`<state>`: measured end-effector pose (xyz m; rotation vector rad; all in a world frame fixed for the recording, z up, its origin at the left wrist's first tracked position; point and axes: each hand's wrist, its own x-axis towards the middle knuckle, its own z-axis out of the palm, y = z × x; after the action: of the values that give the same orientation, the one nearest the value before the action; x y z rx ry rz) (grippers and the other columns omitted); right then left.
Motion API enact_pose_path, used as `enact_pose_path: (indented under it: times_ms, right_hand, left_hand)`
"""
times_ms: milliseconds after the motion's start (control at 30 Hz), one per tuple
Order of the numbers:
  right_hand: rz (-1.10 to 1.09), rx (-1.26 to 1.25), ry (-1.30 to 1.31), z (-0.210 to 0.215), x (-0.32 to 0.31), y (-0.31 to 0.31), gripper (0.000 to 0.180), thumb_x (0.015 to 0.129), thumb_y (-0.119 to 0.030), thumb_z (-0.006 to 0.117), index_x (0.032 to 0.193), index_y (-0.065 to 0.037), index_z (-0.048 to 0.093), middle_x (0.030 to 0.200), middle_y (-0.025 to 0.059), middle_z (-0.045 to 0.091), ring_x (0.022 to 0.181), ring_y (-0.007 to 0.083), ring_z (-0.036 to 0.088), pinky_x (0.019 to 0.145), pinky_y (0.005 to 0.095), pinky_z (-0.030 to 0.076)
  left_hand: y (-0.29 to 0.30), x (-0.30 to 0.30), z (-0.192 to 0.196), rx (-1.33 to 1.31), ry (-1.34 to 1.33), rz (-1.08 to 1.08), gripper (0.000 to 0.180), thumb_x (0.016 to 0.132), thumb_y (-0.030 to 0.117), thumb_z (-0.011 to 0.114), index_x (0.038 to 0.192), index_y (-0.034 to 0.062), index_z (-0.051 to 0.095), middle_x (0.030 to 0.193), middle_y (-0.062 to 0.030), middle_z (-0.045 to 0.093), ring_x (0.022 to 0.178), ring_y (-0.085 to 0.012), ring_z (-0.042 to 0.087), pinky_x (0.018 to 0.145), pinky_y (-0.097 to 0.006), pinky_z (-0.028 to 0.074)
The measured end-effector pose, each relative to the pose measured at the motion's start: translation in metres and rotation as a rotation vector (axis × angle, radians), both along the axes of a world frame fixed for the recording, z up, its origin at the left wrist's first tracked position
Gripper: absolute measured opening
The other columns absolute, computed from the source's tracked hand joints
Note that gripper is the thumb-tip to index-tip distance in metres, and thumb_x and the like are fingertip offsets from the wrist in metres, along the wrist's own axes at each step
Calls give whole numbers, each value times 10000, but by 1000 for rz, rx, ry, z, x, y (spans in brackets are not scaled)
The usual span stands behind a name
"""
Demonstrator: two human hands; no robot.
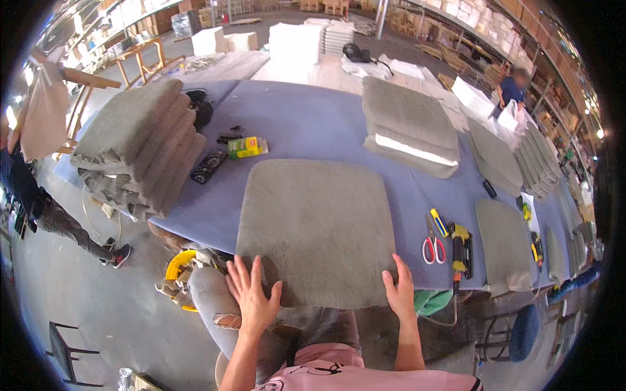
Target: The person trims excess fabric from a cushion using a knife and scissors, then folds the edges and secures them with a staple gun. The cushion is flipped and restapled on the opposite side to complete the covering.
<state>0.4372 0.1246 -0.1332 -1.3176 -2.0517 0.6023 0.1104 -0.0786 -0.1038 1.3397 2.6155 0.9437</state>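
A grey-green fabric seat cushion (pixel 317 228) lies flat at the near edge of the blue-covered table, its front edge overhanging toward my lap. On its near left corner my left hand (pixel 253 296) rests with fingers outstretched. My right hand (pixel 400 287) is at the near right edge, fingers extended and thumb apart, beside or touching the cushion's side. Neither hand grips anything. To the right of the cushion lie scissors (pixel 433 250) with red and white handles, a yellow-handled screwdriver (pixel 438 223) and a yellow and black staple gun (pixel 462 251) with a hose.
A tall stack of cushions (pixel 134 130) stands at left, near a yellow-green box (pixel 246 148) and a black object (pixel 209 167). More cushions (pixel 411 124) lie at the far right. Below the table is a yellow-rimmed bucket (pixel 179 267). A person (pixel 512 94) works at far right; another walks at left.
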Motion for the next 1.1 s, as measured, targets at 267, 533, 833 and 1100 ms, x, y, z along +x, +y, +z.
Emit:
enact_pose_path:
  times_ms: [267, 533, 833, 1100]
  right_hand:
    - [-157, -434, 23, 16, 30, -14, 429, 1063, -423, 726, 1142, -8, 653, 744, 93, 709, 648, 203, 697, 641, 379, 525]
    - [-188, -904, 608, 27, 21, -31, 428, 1110, -439, 668, 1274, -45, 704, 1092, 34, 748, 934, 153, 716, 801, 340, 587]
    - [-255, -856, 978, 5, 10, -33, 397, 1105, -416, 691, 1359, -111, 704, 1254, -1, 753, 1039, 132, 708, 798, 333, 533]
    - [-386, -937, 887, 16, 15, -45, 247, 1105, -402, 702, 1078, -156, 694, 968, -68, 642, 742, 78, 490, 626, 321, 405]
  left_hand:
    - [-38, 16, 2, 618, -1320, 203, 788, 1052, 190, 562, 1773, 136, 248, 1859, -149, 94, 1676, -335, 190, 1311, -570, 205]
    - [-34, 9, -19, 630, -1815, 410, 702, 1091, 468, 597, 1678, 144, 393, 1720, -79, 435, 1500, -292, 442, 1171, -511, 363]
    - [-45, 7, -34, 569, -1648, 385, 424, 1140, 417, 604, 1464, 147, 563, 1423, -28, 658, 1191, -211, 639, 948, -424, 496]
    - [-39, 7, -49, 530, -1595, 344, 610, 1111, 515, 589, 1549, 96, 521, 1480, -76, 630, 1280, -248, 595, 1038, -465, 443]
